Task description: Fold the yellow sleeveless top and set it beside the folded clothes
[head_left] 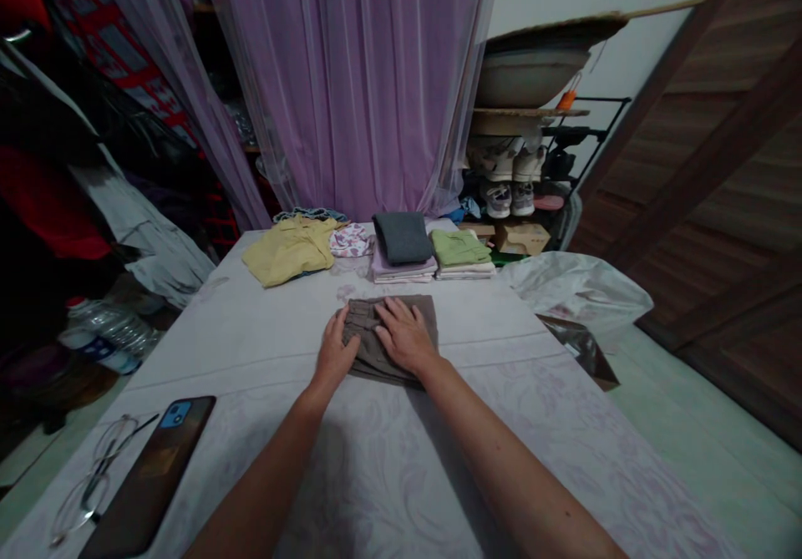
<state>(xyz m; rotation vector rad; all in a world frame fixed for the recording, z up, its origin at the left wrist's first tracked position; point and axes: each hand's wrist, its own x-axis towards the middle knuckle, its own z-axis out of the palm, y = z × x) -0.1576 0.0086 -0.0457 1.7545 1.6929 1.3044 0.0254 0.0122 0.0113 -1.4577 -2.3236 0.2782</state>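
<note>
A folded brown-grey garment (423, 312) lies on the pale patterned bed sheet (388, 450) in the middle of the view. My right hand (404, 335) rests flat on top of it, fingers spread. My left hand (335, 352) lies on the garment's left edge, fingers curled slightly over the cloth. Neither hand lifts the garment off the sheet.
Beyond it lie a yellow garment (288, 248), a patterned cloth (351, 240), a grey-topped stack (402, 246) and a green-topped stack (460, 254). A phone (150, 475) and glasses (93, 480) sit near left. A white plastic bag (576, 287) is right; purple curtain (357, 83) behind.
</note>
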